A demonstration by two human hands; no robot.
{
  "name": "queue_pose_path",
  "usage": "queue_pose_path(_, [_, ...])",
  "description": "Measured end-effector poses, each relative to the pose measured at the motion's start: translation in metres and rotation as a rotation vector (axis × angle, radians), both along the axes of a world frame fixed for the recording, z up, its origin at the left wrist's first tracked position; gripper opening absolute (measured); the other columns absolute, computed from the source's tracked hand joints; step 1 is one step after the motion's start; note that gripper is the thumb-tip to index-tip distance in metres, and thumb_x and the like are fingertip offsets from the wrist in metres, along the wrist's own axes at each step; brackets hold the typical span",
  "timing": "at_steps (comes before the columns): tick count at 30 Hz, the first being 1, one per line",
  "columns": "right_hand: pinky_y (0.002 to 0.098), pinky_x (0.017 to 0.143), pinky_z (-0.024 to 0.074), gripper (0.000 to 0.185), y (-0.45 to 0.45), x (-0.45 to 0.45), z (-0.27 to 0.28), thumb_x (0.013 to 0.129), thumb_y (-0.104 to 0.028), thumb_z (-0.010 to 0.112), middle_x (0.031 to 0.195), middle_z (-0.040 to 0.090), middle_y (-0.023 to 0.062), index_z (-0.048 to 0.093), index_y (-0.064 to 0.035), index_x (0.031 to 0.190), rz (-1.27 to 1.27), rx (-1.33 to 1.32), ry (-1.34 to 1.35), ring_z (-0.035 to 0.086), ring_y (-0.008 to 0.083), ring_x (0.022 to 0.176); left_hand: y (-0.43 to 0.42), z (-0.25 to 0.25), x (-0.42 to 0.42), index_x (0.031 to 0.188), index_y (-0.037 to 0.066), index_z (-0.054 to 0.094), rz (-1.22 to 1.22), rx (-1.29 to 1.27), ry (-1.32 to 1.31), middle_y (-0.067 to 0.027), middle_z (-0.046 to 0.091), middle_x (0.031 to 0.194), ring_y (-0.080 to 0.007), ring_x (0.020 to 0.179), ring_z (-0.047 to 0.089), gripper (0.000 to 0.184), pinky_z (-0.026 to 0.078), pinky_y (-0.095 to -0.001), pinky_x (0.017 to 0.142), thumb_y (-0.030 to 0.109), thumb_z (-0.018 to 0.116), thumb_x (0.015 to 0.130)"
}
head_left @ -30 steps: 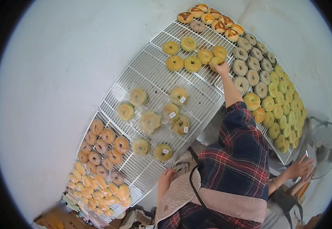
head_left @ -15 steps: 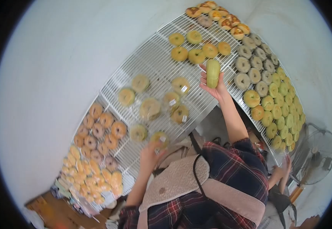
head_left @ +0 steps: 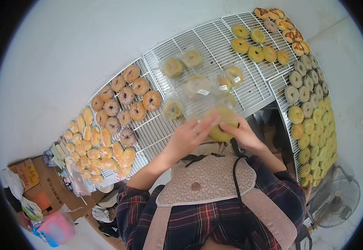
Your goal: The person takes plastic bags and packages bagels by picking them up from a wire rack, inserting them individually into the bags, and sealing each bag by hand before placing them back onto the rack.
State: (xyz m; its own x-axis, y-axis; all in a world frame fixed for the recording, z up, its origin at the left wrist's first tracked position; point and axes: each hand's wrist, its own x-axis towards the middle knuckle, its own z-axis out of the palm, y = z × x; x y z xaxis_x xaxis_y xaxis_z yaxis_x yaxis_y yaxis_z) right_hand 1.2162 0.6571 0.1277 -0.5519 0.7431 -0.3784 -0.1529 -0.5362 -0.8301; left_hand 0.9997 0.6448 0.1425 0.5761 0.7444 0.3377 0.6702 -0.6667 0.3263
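Close to the front edge of the wire rack, my left hand and my right hand are closed around a green bagel. My left fingers lie across it, with a ring on one of them, and my right thumb presses on its side. Motion blurs this spot, so I cannot tell whether plastic film or a second bagel is in my hands. Just beyond lie several bagels in clear bags, among them a large pale one with a white label and a labelled one. Another bagged bagel rests left of my hands.
Brown bagels and glossy small rolls cover the left racks. Loose green bagels lie farther back. Grey bagels and many green ones fill the right rack. A fan stands at right, cardboard boxes at lower left.
My right hand has brought the raised green bagel down and toward my body. My left hand has come over to meet it. The view has turned, so the racks appear shifted.
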Motion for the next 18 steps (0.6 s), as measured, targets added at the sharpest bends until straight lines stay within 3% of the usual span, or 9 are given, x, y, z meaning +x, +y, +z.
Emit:
queue_pose_path(3, [0.0283, 0.09, 0.0456, 0.038, -0.024, -0.024, -0.027, 0.091, -0.015, 0.062, 0.112, 0.059, 0.0071, 0.051, -0.0004, 0.123, -0.504, 0.027, -0.021, 0.056, 0.0131, 0.102, -0.018, 0.004, 0.014, 0.12, 0.01, 0.06, -0.074, 0.159, 0.083, -0.0016, 0.049, 0.138, -0.0152, 0.07, 0.052, 0.044, 0.047, -0.0251, 0.064, 0.01, 0.061, 0.076])
queue_pose_path(6, [0.0289, 0.087, 0.0462, 0.036, -0.034, -0.042, -0.027, 0.09, -0.015, 0.061, 0.11, 0.058, 0.0077, 0.051, -0.0004, 0.122, -0.547, 0.139, -0.123, 0.056, 0.0144, 0.1, -0.032, -0.002, 0.032, 0.114, 0.013, 0.064, -0.117, 0.315, 0.095, 0.003, 0.048, 0.139, -0.0107, 0.069, 0.046, 0.036, 0.042, -0.0216, 0.064, 0.014, 0.059, 0.079])
queue_pose_path(10, [0.0293, 0.084, 0.0471, 0.038, -0.035, -0.047, -0.017, 0.089, -0.012, 0.061, 0.113, 0.055, 0.0082, 0.048, -0.0013, 0.123, -0.535, 0.013, 0.063, 0.054, 0.0159, 0.1, -0.037, -0.006, 0.042, 0.105, 0.014, 0.068, -0.109, 0.464, 0.08, 0.0072, 0.048, 0.138, -0.0088, 0.067, 0.041, 0.028, 0.037, -0.0209, 0.06, 0.019, 0.057, 0.081])
queue_pose_path(14, [0.0285, 0.086, 0.046, 0.042, -0.027, -0.041, -0.004, 0.089, -0.011, 0.06, 0.115, 0.054, 0.0081, 0.045, -0.0015, 0.127, -0.478, 0.081, 0.101, 0.053, 0.0149, 0.102, -0.039, -0.007, 0.044, 0.106, 0.014, 0.068, -0.123, 0.501, 0.027, 0.0084, 0.049, 0.137, -0.009, 0.066, 0.04, 0.028, 0.039, -0.0205, 0.061, 0.02, 0.057, 0.081])
queue_pose_path(16, [0.0287, 0.089, 0.0448, 0.045, -0.024, -0.046, 0.003, 0.088, -0.01, 0.06, 0.116, 0.054, 0.0079, 0.044, -0.001, 0.129, -0.537, 0.02, 0.122, 0.052, 0.0149, 0.105, -0.04, -0.009, 0.044, 0.116, 0.012, 0.064, -0.188, 0.471, 0.01, 0.0058, 0.047, 0.14, -0.0095, 0.069, 0.044, 0.035, 0.044, -0.0217, 0.068, 0.021, 0.053, 0.084])
queue_pose_path(18, [0.0293, 0.09, 0.0443, 0.048, -0.011, -0.045, 0.012, 0.087, -0.011, 0.062, 0.118, 0.054, 0.0081, 0.043, -0.001, 0.13, -0.467, 0.125, 0.11, 0.052, 0.0156, 0.107, -0.04, -0.013, 0.046, 0.112, 0.014, 0.065, -0.196, 0.453, -0.02, 0.0059, 0.049, 0.136, -0.01, 0.073, 0.048, 0.032, 0.046, -0.0228, 0.072, 0.021, 0.056, 0.083])
